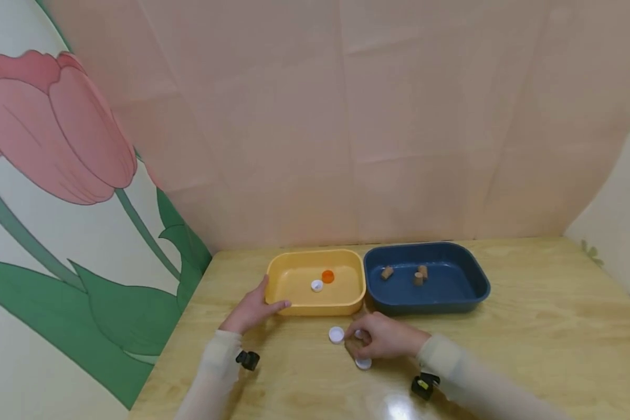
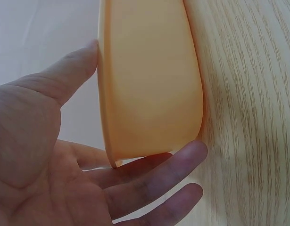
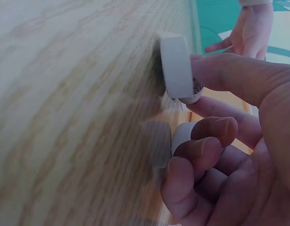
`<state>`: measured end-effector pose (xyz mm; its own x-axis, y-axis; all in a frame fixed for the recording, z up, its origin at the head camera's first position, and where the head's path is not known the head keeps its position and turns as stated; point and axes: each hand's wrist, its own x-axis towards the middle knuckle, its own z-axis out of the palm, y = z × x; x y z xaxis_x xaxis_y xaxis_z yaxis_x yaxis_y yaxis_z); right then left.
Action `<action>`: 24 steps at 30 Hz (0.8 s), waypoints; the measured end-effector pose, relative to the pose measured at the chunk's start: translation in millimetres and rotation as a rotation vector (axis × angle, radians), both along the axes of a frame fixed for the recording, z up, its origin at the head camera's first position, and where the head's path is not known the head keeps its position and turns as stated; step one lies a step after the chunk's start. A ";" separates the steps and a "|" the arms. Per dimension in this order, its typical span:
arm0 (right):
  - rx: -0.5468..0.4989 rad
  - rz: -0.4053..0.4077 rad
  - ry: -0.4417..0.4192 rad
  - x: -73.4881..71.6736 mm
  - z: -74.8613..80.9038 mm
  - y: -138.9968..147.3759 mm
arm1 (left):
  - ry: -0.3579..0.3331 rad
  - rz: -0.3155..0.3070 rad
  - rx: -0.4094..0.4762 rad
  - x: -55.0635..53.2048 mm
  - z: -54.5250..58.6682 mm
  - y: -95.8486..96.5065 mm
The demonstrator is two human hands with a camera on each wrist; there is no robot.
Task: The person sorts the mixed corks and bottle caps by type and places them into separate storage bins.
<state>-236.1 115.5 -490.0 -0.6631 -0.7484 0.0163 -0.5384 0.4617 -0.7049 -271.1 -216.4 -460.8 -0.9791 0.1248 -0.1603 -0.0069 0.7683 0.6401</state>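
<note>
At the near-left corner of a yellow tray [image 1: 315, 310], my left hand [image 1: 254, 309] holds the edge, thumb on the near rim and fingers along the end wall [image 2: 154, 113]. A white cap [image 1: 317, 286] and an orange cap [image 1: 328, 276] lie in that tray. On the table in front, my right hand [image 1: 385, 337] pinches a small cork [image 3: 197, 88] between thumb and index finger, mostly hidden by a white cap [image 3: 177, 66] nearer the camera. Around this hand lie white caps [image 1: 336, 334], one near the thumb [image 1: 363, 364] and another partly behind the fingers.
Right of the yellow tray, close beside it, stands a dark blue tray [image 1: 430, 306] with several corks [image 1: 387, 272] inside. Both trays stand near the back of the wooden table [image 1: 546, 326], before a pink-covered wall [image 1: 378, 128]. A tulip mural [image 1: 58, 128] is at the left.
</note>
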 end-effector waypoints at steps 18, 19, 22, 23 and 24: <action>0.000 -0.033 0.020 1.9 -0.3 2.1 | 0.001 0.001 0.006 1.2 0.1 1.7; 0.000 -0.032 0.020 2.2 0.3 2.5 | 0.002 0.002 0.005 1.2 -0.1 1.6; -0.010 -0.031 0.025 4.1 2.8 3.8 | 0.005 0.002 0.006 1.4 -0.9 1.3; -0.012 -0.031 0.030 4.8 3.5 4.3 | 0.005 0.001 0.007 1.5 -1.1 1.2; -0.018 -0.028 0.037 5.3 4.1 4.9 | 0.005 0.000 0.007 1.7 -1.3 1.3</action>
<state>-230.8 120.4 -485.8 -0.6825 -0.7289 0.0543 -0.5515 0.4648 -0.6927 -269.5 -215.1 -462.1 -0.9798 0.1263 -0.1548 -0.0036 0.7637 0.6455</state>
